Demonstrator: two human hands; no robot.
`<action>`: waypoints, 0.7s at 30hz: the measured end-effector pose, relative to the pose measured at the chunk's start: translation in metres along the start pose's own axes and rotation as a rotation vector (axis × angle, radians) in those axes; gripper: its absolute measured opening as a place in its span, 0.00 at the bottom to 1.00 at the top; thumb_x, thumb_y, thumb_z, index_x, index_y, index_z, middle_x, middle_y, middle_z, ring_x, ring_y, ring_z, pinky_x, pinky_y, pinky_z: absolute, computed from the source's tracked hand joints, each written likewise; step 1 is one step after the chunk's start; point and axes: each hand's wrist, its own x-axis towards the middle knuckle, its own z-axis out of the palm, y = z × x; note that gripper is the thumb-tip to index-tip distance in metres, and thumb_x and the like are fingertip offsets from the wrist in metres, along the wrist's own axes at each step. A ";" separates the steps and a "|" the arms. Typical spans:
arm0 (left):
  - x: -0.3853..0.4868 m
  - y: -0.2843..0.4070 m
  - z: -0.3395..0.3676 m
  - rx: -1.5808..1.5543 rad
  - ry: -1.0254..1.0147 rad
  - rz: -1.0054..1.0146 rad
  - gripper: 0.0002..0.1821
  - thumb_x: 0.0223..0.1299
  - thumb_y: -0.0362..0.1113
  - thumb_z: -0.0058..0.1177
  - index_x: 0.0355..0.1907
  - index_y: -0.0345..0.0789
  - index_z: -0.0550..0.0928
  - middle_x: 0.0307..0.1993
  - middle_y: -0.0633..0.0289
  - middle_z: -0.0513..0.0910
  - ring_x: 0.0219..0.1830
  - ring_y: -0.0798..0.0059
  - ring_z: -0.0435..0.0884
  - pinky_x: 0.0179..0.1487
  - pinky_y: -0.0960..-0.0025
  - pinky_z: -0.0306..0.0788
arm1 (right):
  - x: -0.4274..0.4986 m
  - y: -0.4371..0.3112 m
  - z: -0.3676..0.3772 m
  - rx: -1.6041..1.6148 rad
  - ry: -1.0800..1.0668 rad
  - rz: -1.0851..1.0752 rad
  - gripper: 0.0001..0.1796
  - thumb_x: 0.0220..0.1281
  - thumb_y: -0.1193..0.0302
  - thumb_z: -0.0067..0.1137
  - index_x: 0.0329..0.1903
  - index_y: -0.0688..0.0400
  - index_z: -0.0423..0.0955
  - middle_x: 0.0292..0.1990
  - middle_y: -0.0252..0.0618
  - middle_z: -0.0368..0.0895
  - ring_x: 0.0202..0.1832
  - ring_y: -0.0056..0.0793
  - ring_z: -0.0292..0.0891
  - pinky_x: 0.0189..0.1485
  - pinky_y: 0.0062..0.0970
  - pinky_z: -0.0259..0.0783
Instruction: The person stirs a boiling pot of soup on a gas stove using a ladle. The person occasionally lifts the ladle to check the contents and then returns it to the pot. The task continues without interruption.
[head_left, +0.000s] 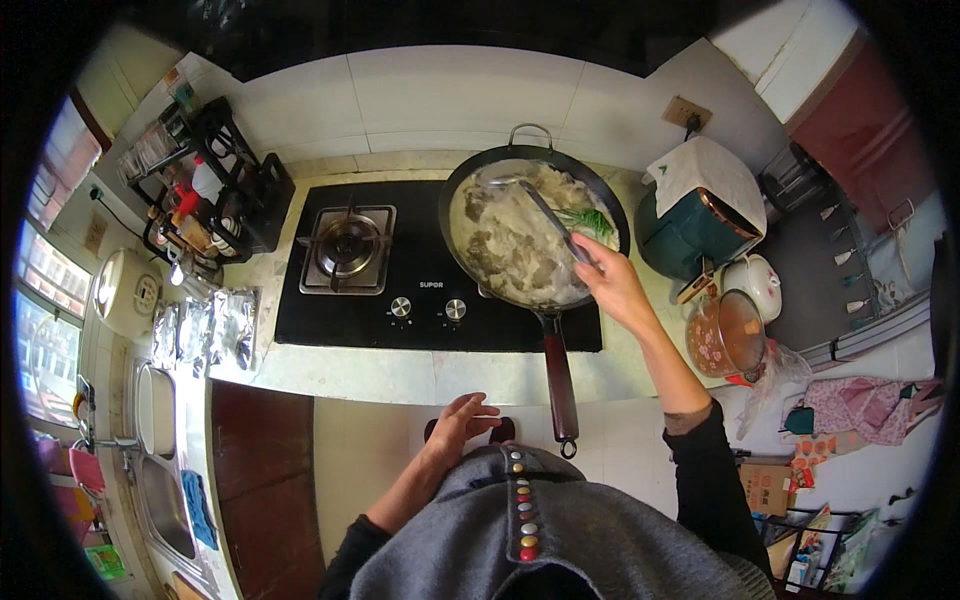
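My right hand (611, 277) grips the dark handle of a ladle (544, 210). The ladle's round metal head rests in pale, foamy liquid (517, 240) that fills a large black wok (444, 217). A bunch of chopped green leaves (585, 219) floats at the wok's right side, just beyond my fingers. The wok sits over the right burner, which it hides, and its brown handle (557, 375) points towards me past the counter edge. My left hand (461, 427) hangs in front of my body, holding nothing, with its fingers apart.
On the black SUPOR gas hob (360, 322), the left burner (347, 246) is bare. A green air fryer (694, 229) and a flowered glass pot (724, 334) stand to the right. Leftward are a black condiment rack (262, 202), foil sheets (234, 326), a rice cooker (127, 292) and a sink (166, 495).
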 end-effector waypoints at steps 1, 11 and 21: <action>0.000 -0.001 0.001 -0.008 -0.007 0.007 0.27 0.70 0.47 0.44 0.64 0.30 0.65 0.48 0.53 0.80 0.50 0.66 0.80 0.58 0.68 0.67 | 0.009 0.004 0.007 0.019 -0.009 0.019 0.24 0.62 0.75 0.55 0.62 0.61 0.69 0.49 0.45 0.81 0.43 0.30 0.77 0.49 0.25 0.70; 0.005 -0.007 0.002 -0.051 -0.021 0.003 0.27 0.71 0.46 0.42 0.64 0.29 0.65 0.49 0.51 0.80 0.50 0.65 0.80 0.59 0.67 0.68 | 0.026 0.041 0.017 -0.335 -0.163 -0.007 0.24 0.64 0.74 0.53 0.63 0.63 0.67 0.54 0.49 0.79 0.50 0.32 0.77 0.54 0.26 0.68; 0.019 -0.012 -0.003 -0.026 -0.056 0.007 0.24 0.71 0.46 0.43 0.63 0.34 0.66 0.49 0.54 0.80 0.49 0.65 0.81 0.47 0.66 0.74 | 0.012 -0.005 -0.020 0.187 -0.207 0.254 0.23 0.66 0.72 0.52 0.64 0.59 0.68 0.40 0.35 0.77 0.30 0.16 0.63 0.29 0.18 0.63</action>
